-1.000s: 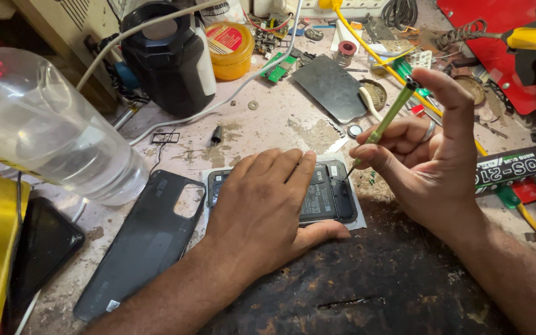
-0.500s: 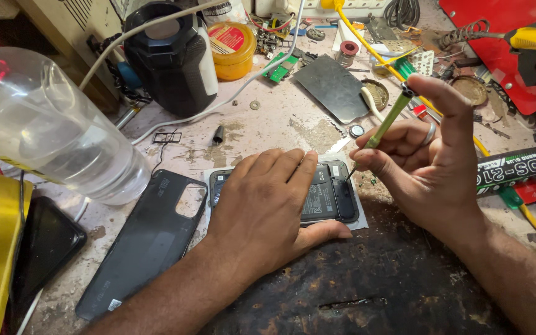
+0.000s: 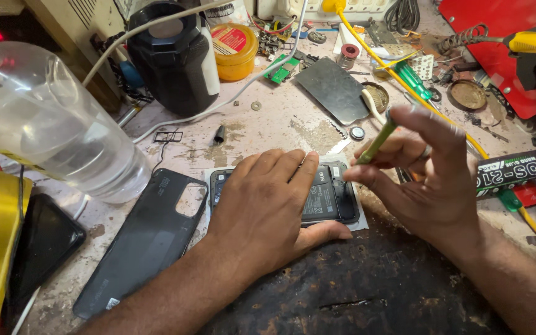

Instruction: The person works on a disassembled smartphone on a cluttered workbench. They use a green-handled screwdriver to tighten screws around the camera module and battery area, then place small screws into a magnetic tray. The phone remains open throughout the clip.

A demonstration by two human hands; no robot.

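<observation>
The left hand (image 3: pixel 268 211) lies flat, palm down, on an opened phone (image 3: pixel 330 195) whose back is off, its fingers spread over the left part of the exposed inside and the thumb tucked along the near edge; its grip is open and pressing, not pinching. The phone rests on the stained tabletop (image 3: pixel 280 127), just beyond a dark worn mat (image 3: pixel 367 285), with its long axis running left to right, the battery showing toward the right end. The right hand (image 3: pixel 429 186) hovers just past the phone's right end and pinches a thin green tool (image 3: pixel 376 144) between thumb and fingers; the tool's long axis slants from lower left to upper right, its lower tip pointing down toward the phone's right edge. The detached black back cover (image 3: pixel 150 242) lies to the left of the phone, tilted, camera cutout toward the far end. A clear plastic bottle (image 3: pixel 51 130) lies on its side further left. A black tube (image 3: pixel 516 174) lies beyond the right hand.
</observation>
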